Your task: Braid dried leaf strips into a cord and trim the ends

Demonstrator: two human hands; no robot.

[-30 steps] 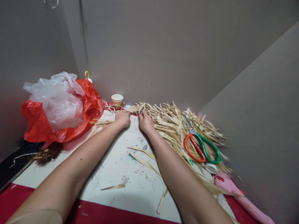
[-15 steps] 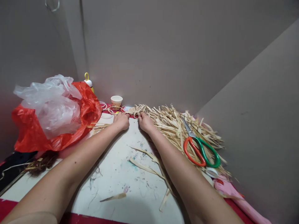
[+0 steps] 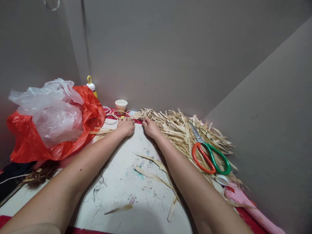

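Both my arms reach to the far end of a white board (image 3: 117, 182). My left hand (image 3: 126, 126) rests there with its fingers curled, and what lies under them is hidden. A hand's width to the right, my right hand (image 3: 150, 128) is closed, its fingertips against the near side of a twisted straw cord (image 3: 143, 113). Whatever it pinches is too small to tell. The cord lies just beyond both hands and runs into a big heap of dry, pale straw strips (image 3: 180, 130). A few tan strips (image 3: 101, 131) lie left of my left wrist.
Large scissors (image 3: 209, 157) with orange and green handles lie on the straw. A paper cup (image 3: 121, 105), looped white cord (image 3: 109, 112) and a yellow-topped bottle (image 3: 91, 87) stand along the grey wall (image 3: 156, 55). Red and clear plastic bags (image 3: 56, 120) fill the left. Loose strips (image 3: 152, 175) lie between my arms.
My view has shifted slightly. My right hand has moved a little to the left against the straw cord; my left hand stays nearly where it was.
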